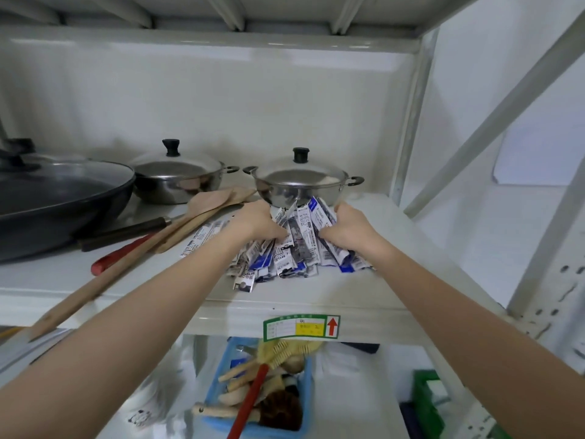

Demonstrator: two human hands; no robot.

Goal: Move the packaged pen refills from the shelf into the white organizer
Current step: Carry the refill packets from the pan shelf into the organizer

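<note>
Head view. Grey metal shelf [316, 296], front edge: green-bordered label [300, 327], red arrow, writing unreadable. Heap of blue-and-white packaged pen refills [297, 248], uncountable; left hand [259, 221] and right hand [346, 229] clasp it. Two lidded steel pots [304, 182] behind.

The refill packets [294, 245] were white and blue with black barcodes. The shelf [316, 296] was pale grey, its label [301, 327] green-bordered, yellow-patched, with a red arrow.
</note>
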